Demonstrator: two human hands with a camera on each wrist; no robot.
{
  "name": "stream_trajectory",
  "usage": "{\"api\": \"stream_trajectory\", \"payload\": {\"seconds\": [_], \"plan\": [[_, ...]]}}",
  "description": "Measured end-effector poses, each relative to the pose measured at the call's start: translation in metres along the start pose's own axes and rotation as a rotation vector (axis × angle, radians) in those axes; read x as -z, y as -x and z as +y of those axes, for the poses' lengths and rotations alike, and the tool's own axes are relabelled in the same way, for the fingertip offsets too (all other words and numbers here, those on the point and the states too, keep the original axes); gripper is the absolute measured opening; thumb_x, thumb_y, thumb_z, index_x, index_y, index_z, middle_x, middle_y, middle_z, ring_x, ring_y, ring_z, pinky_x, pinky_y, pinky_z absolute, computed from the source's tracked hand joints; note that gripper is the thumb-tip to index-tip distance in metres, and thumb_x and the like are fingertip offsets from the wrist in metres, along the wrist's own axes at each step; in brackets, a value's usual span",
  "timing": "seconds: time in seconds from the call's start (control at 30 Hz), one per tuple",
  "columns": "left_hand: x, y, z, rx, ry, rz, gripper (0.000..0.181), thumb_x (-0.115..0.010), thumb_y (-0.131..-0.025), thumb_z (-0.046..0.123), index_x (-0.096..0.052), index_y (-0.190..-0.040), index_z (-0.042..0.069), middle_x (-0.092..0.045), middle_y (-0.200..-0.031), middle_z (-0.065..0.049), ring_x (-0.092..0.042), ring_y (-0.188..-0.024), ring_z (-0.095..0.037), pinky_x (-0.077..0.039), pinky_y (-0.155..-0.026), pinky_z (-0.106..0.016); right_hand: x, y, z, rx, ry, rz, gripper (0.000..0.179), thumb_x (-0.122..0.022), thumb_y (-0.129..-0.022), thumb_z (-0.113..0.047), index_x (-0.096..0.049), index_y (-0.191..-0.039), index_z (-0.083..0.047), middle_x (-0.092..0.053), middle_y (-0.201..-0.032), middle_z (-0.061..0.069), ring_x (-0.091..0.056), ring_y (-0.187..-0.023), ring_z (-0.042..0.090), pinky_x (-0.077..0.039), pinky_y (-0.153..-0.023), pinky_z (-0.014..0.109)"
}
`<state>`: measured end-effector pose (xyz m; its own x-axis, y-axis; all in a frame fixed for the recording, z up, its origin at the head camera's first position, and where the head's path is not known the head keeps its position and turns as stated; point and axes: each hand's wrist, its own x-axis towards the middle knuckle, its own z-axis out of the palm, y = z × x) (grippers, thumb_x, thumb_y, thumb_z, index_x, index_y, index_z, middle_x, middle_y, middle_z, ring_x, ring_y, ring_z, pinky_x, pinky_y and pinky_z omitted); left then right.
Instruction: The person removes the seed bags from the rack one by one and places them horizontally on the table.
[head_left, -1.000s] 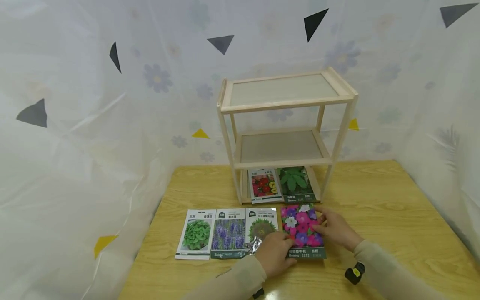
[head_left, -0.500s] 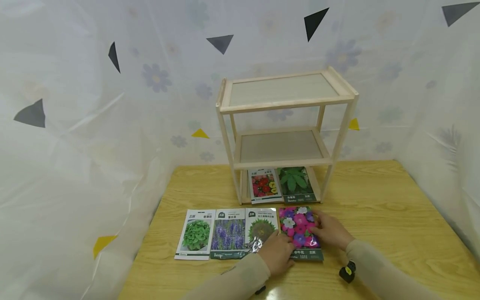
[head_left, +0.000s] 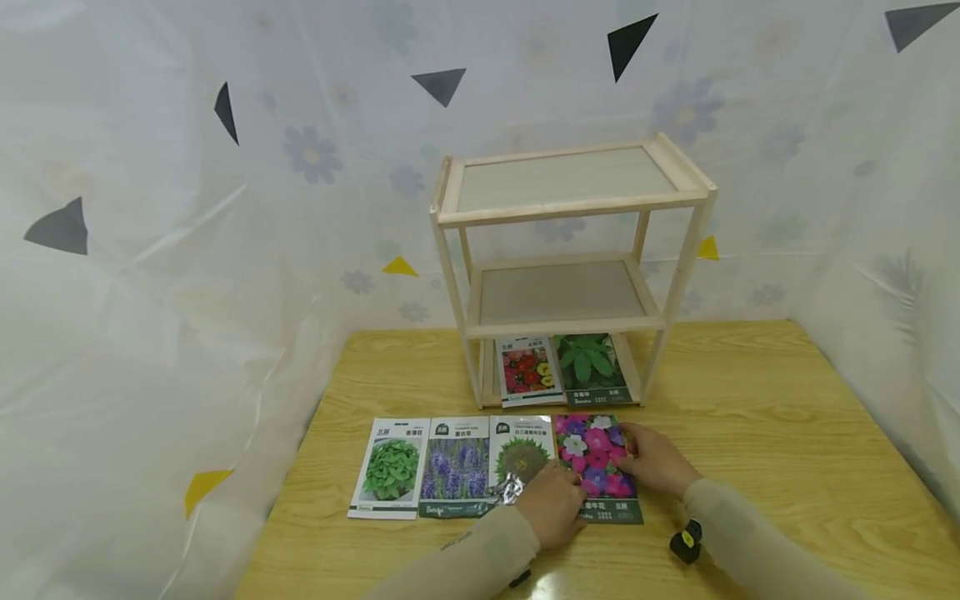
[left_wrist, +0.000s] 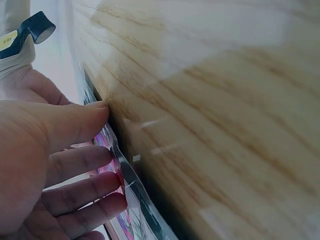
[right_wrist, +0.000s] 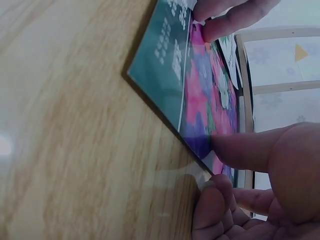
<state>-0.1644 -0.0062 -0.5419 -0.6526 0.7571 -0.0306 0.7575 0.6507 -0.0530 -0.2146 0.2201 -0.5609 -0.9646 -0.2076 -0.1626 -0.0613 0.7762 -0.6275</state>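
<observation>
Right hand (head_left: 660, 461) pinching pink-flowered packet (head_left: 595, 450) — slid left since earlier, left hand (head_left: 551, 504) touching it, fingers apart

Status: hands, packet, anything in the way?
Left hand touching pink-flower packet; right hand pinching its right edge. Packet face-up on table. Sunflower packet close on its left.

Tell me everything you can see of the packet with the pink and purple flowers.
The flower packet is thin, rectangular and glossy-looking, printed with pink, purple and white blooms above a dark green band with white lettering. It lies face up on the wooden table, band toward the person, at the right end of the row beside the sunflower packet. The right hand grips its right edge; fingers of the left hand touch its left side, hiding some lettering.
</observation>
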Motion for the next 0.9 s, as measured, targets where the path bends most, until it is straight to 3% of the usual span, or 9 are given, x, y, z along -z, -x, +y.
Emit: {"api": "stream_trajectory", "payload": {"seconds": [0.53,0.9], "plan": [[-0.0043,0.0015,-0.0001,0.019,-0.014,-0.003,0.03,-0.072,-0.082,0.048,-0.073,-0.099,0.024,-0.065,-0.109,0.008,-0.059,-0.103,-0.01,-0.037,-0.106,-0.034,-0.0019,0.0005,-0.0024,-0.007,0.023,0.009,0.065,-0.073,-0.086,-0.02,-0.044,-0.138,0.006,-0.048,-0.079,0.005,-0.045,-0.069,0.018,-0.035,-0.057,0.032],[-0.0086,0.0057,-0.0024,0.008,0.019,0.033,0.039,-0.072,-0.084,0.044,-0.068,-0.115,0.021,-0.062,-0.119,0.004,-0.056,-0.113,-0.012,-0.038,-0.106,-0.036,-0.0023,0.0004,-0.0007,0.0,0.031,0.01,0.064,-0.072,-0.087,-0.022,-0.045,-0.137,0.006,-0.049,-0.082,0.005,-0.046,-0.07,0.018,-0.037,-0.058,0.032]]}}
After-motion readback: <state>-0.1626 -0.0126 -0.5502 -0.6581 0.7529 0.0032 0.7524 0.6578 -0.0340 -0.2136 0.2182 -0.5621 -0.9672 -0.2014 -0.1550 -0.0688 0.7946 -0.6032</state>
